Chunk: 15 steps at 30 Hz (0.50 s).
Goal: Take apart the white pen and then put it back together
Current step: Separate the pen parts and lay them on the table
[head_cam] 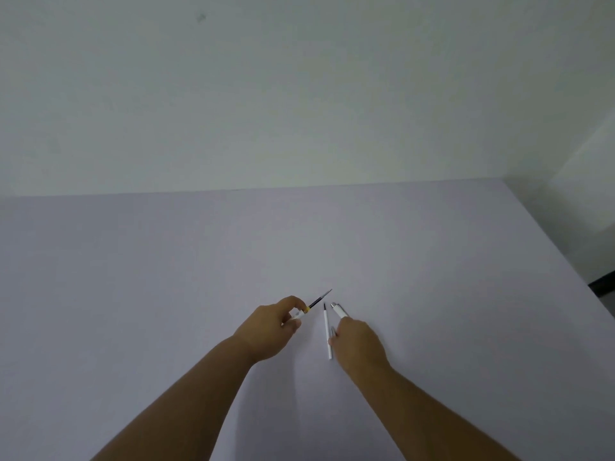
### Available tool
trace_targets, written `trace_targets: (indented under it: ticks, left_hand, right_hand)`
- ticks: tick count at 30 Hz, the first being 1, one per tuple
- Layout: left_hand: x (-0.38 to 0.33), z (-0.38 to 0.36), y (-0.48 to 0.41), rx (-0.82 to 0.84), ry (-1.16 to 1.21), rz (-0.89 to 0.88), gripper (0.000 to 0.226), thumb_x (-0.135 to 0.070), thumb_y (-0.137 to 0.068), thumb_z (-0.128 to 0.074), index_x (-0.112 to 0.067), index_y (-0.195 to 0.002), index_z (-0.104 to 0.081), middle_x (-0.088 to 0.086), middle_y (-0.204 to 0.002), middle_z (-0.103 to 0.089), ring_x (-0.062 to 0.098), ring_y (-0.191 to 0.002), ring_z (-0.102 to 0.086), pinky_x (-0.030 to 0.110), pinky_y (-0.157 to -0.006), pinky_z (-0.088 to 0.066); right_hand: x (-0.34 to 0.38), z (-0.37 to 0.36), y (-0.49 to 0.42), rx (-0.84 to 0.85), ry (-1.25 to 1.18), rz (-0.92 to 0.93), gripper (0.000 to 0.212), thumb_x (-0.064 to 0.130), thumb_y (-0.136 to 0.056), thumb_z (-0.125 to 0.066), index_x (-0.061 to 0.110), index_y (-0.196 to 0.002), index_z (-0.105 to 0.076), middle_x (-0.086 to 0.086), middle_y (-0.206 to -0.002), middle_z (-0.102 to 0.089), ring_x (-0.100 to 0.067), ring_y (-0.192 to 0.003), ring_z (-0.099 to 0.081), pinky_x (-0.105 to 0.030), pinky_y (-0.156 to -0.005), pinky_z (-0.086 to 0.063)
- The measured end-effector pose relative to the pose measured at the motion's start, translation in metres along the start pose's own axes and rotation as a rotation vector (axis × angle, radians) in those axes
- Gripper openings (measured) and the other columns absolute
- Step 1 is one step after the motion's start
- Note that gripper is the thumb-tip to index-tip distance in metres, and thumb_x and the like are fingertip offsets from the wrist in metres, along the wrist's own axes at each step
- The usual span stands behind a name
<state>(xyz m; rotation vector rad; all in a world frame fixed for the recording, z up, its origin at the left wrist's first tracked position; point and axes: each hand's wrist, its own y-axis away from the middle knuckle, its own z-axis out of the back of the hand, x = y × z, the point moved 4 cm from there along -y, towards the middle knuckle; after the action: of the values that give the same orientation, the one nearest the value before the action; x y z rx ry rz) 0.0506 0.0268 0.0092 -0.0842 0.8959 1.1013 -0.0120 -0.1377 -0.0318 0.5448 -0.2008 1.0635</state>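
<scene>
- Pale grey tabletop [166, 277] against white wall [299, 94].
- Ink refill [316, 301] pinched in left hand [269, 327], dark tip jutting up-right.
- White pen barrel [327, 331] flat on tabletop, just right of refill.
- Clicker-end section [340, 311] gripped by right hand [359, 344], fingers closed, beside barrel.

plain pale wall [299, 94] fills upper half, small dark smudge [201, 17] near top left. matte lavender-grey counter [166, 261] butts against it, right edge running diagonally. second wall face [589, 168] at far right, dark strip [602, 287] below it. soft even light
</scene>
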Motion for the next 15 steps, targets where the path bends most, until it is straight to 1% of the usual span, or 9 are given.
trace_targets:
  ticks: [4, 6, 7, 9, 10, 11, 13, 14, 15]
  left_hand:
    - [0.001, -0.002, 0.000, 0.013, 0.002, 0.001, 0.018, -0.031, -0.093, -0.045, -0.042, -0.105, -0.053, -0.004, -0.084, -0.063, 0.026, -0.079, -0.064, 0.033, -0.067, -0.054]
    - [0.000, -0.002, -0.001, 0.015, -0.003, 0.002, 0.018, -0.031, -0.093, -0.045, -0.041, -0.106, -0.053, -0.004, -0.086, -0.064, 0.025, -0.080, -0.064, 0.033, -0.069, -0.054]
    - [-0.002, -0.003, -0.001, 0.014, -0.004, -0.001, 0.018, -0.031, -0.093, -0.045, -0.040, -0.106, -0.053, -0.003, -0.086, -0.064, 0.025, -0.081, -0.064, 0.032, -0.069, -0.053]
    - [-0.005, -0.004, -0.004, 0.013, -0.012, -0.012, 0.018, -0.031, -0.093, -0.045, -0.039, -0.108, -0.052, -0.004, -0.087, -0.063, 0.024, -0.081, -0.064, 0.030, -0.069, -0.051]
    - [-0.008, -0.005, -0.005, 0.015, -0.019, -0.019, 0.018, -0.031, -0.094, -0.045, -0.038, -0.109, -0.052, -0.004, -0.087, -0.063, 0.023, -0.080, -0.064, 0.029, -0.069, -0.051]
    - [-0.011, -0.006, -0.006, 0.020, -0.027, -0.027, 0.018, -0.031, -0.094, -0.045, -0.038, -0.110, -0.052, -0.004, -0.088, -0.063, 0.022, -0.079, -0.063, 0.028, -0.069, -0.051]
    - [-0.016, -0.009, -0.008, 0.026, -0.043, -0.047, 0.020, -0.030, -0.094, -0.045, -0.036, -0.112, -0.051, -0.004, -0.089, -0.062, 0.019, -0.075, -0.060, 0.027, -0.068, -0.049]
    - [-0.018, -0.010, -0.008, 0.026, -0.043, -0.052, 0.020, -0.030, -0.094, -0.045, -0.036, -0.112, -0.051, -0.004, -0.089, -0.062, 0.017, -0.073, -0.059, 0.026, -0.068, -0.049]
    - [-0.018, -0.010, -0.009, 0.026, -0.036, -0.049, 0.020, -0.031, -0.094, -0.045, -0.037, -0.112, -0.051, -0.005, -0.089, -0.062, 0.016, -0.072, -0.058, 0.026, -0.068, -0.049]
  right_hand:
    - [0.000, 0.005, 0.002, -0.019, -0.015, -0.021, 0.025, 0.027, -0.091, -0.050, 0.007, -0.095, -0.063, -0.011, -0.098, -0.067, -0.029, -0.091, -0.063, -0.034, -0.075, -0.051]
    - [0.002, 0.015, 0.003, -0.061, -0.102, -0.016, 0.024, 0.026, -0.091, -0.052, 0.006, -0.095, -0.064, -0.011, -0.097, -0.067, -0.028, -0.091, -0.063, -0.033, -0.076, -0.051]
    - [0.003, 0.021, 0.002, -0.081, -0.211, -0.021, 0.022, 0.026, -0.090, -0.054, 0.007, -0.094, -0.065, -0.009, -0.094, -0.067, -0.025, -0.087, -0.063, -0.031, -0.074, -0.053]
    - [0.007, 0.031, 0.001, -0.056, -0.553, -0.046, 0.018, 0.026, -0.087, -0.062, 0.011, -0.094, -0.069, -0.001, -0.088, -0.068, -0.015, -0.080, -0.062, -0.019, -0.066, -0.050]
    - [0.010, 0.034, 0.001, -0.010, -0.713, -0.057, 0.015, 0.025, -0.086, -0.064, 0.014, -0.094, -0.070, 0.003, -0.085, -0.068, -0.012, -0.078, -0.061, -0.017, -0.066, -0.047]
    - [0.013, 0.035, 0.000, 0.048, -0.829, -0.064, 0.012, 0.024, -0.085, -0.065, 0.017, -0.092, -0.072, 0.006, -0.080, -0.067, -0.011, -0.075, -0.059, -0.019, -0.068, -0.046]
    - [0.019, 0.035, -0.001, 0.125, -0.926, -0.086, 0.008, 0.022, -0.085, -0.064, 0.020, -0.083, -0.072, 0.007, -0.073, -0.064, -0.009, -0.068, -0.055, -0.023, -0.066, -0.046]
    - [0.020, 0.036, -0.003, 0.116, -0.961, -0.106, 0.010, 0.021, -0.086, -0.063, 0.020, -0.080, -0.071, 0.005, -0.072, -0.064, -0.009, -0.065, -0.054, -0.022, -0.062, -0.046]
    - [0.020, 0.039, -0.007, 0.070, -1.038, -0.144, 0.011, 0.019, -0.087, -0.061, 0.018, -0.079, -0.069, 0.003, -0.072, -0.064, -0.009, -0.062, -0.054, -0.020, -0.057, -0.046]
